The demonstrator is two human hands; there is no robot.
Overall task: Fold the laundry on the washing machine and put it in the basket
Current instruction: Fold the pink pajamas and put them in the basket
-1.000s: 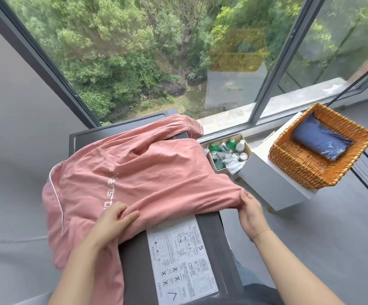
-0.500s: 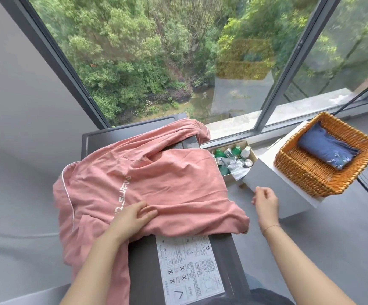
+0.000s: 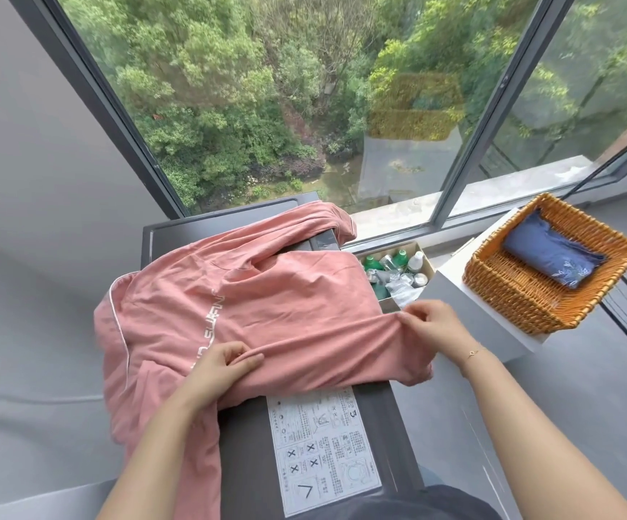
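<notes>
A pink shirt (image 3: 267, 305) with white lettering lies spread over the dark washing machine top (image 3: 244, 444), its left side hanging over the edge. My left hand (image 3: 221, 365) grips a ridge of the fabric near the front hem. My right hand (image 3: 432, 324) pinches the shirt's right edge, and the cloth is stretched between the two hands. A woven wicker basket (image 3: 522, 294) stands on a white box at the right and holds a folded blue garment (image 3: 555, 260).
A white instruction sticker (image 3: 323, 448) covers the machine's near top. A cardboard box of green and white bottles (image 3: 398, 272) sits between the machine and the white box (image 3: 454, 290). Large windows stand behind, a grey wall is at the left, and grey floor lies at the right.
My right hand let go of the shirt's front corner, moved right and up, then came back and pinched the right edge. My left hand closed on a fold of fabric.
</notes>
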